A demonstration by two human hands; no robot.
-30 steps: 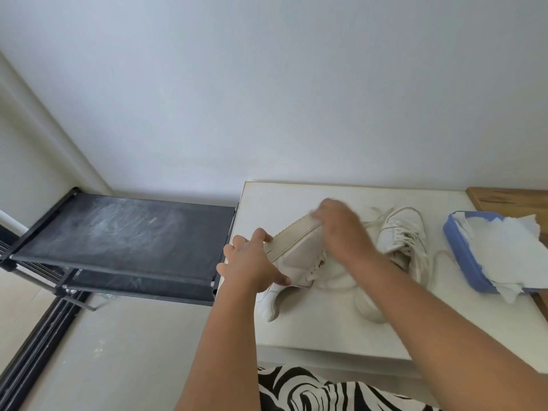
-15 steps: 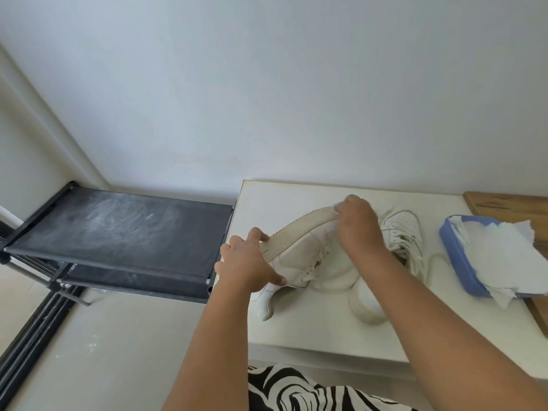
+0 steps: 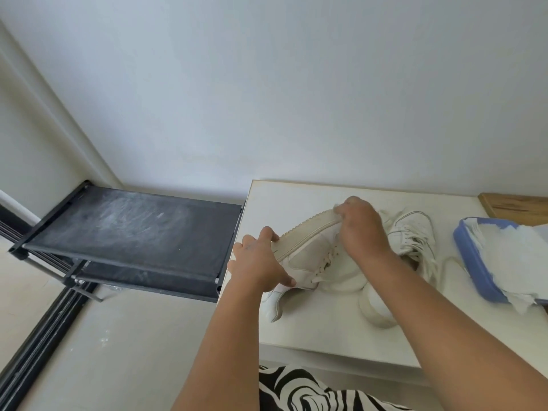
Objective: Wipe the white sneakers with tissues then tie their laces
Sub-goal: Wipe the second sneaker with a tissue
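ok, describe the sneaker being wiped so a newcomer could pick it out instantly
On the white table right of the dark rack, two white sneakers lie by a blue tissue box. The one being wiped is nearer the rack, tipped on its side with the ribbed sole up. The left hand grips it, the right hand presses a tissue to its sole; the other sneaker is unheld.

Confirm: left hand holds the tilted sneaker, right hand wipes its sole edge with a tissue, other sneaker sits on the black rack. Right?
Not quite. The other sneaker lies on the white table, not on the black rack, as the head view shows. The rest holds: left hand holds the tilted sneaker, right hand presses a tissue to its sole edge.
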